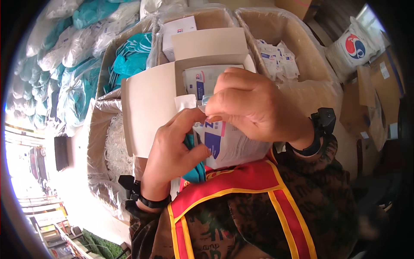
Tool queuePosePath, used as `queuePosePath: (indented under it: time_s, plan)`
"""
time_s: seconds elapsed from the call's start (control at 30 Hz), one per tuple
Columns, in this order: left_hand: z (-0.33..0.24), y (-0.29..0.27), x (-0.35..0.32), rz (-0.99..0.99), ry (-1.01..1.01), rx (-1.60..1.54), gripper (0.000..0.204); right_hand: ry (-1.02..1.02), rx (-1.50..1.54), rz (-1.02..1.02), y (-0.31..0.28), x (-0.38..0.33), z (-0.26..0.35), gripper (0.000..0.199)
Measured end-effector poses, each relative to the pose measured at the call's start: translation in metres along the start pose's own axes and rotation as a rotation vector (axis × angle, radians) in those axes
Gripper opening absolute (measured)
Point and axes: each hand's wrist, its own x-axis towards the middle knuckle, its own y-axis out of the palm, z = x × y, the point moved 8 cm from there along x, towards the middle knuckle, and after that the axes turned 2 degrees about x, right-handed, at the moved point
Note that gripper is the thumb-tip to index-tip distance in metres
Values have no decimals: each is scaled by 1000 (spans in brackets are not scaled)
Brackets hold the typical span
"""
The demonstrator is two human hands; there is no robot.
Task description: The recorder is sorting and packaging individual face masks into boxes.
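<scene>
Both my hands are at a white packet (241, 149) with a blue and pink printed label, held upright in front of my chest. My left hand (172, 142) is closed on its left edge, thumb against the label. A teal piece of fabric (197, 170) hangs down below that hand, and whether the fingers grip it too is hidden. With fingers curled, my right hand (252, 103) pinches at the packet's top edge. Just beyond is an open carton (151, 112) with raised flaps, holding similar white packets (205, 80).
Plastic-lined bins stand around the carton: one with teal items with white straps (131, 56), one with small white packets (278, 60), one with white stringy material (116, 149). Filled plastic bags (77, 86) are piled at far left. A white sack (353, 45) and cardboard boxes (384, 77) stand right.
</scene>
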Motion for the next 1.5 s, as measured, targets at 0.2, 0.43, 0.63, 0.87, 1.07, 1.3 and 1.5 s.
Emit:
queuePosePath:
  time_s: [0.2, 0.43, 0.63, 0.87, 1.07, 1.3, 1.5]
  plan:
    - [1, 6, 4, -159, 129, 66, 59, -28, 73, 8, 17, -3, 14, 16]
    - [2, 3, -6, -307, 181, 64, 59, -45, 92, -40, 23, -4, 13, 17]
    - [6, 6, -2, -195, 178, -1, 47, -20, 129, 46, 25, -2, 17, 20]
    - [25, -2, -2, -269, 102, -71, 32, 98, 15, -18, 11, -17, 3, 37]
    - [35, -21, -14, -425, 134, -124, 35, 409, -144, 68, -5, -62, -30, 34]
    - [34, -5, -3, -228, 26, -332, 39, 300, -163, 1, -19, -57, -21, 26]
    - [29, -5, -5, -334, -89, -197, 25, 313, -74, -19, -22, -68, -27, 26]
